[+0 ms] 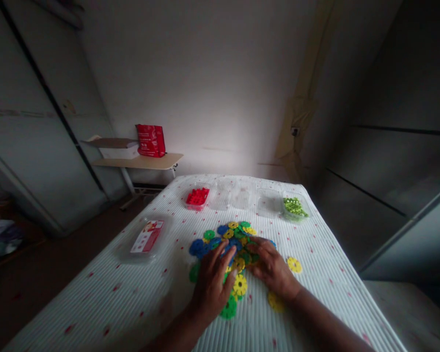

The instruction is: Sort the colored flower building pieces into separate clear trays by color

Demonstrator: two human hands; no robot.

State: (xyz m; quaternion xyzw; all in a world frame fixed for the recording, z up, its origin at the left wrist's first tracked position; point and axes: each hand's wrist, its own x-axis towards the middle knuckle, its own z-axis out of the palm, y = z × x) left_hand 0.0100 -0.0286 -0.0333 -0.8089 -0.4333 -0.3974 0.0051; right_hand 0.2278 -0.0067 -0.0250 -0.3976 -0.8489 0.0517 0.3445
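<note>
A loose pile of notched plastic discs [238,264] in blue, green and yellow lies on the striped cloth in front of me. My left hand [213,281] rests on the left side of the pile, fingers stretched forward and thumb apart. Across from it, my right hand [273,268] touches the right side with its fingers apart and bent over the discs; their tips are partly hidden. Neither hand shows a disc clearly lifted. A single yellow disc [294,265] lies to the right, and another yellow disc [276,301] sits below my right wrist.
Behind the pile stand a clear tub of red pieces [197,196] and a clear tub of green pieces [295,207], with clear plastic containers [241,196] between them. A labelled clear container [146,239] lies left. Beyond, a side table [146,162] holds a red bag [151,141] and a box [119,148].
</note>
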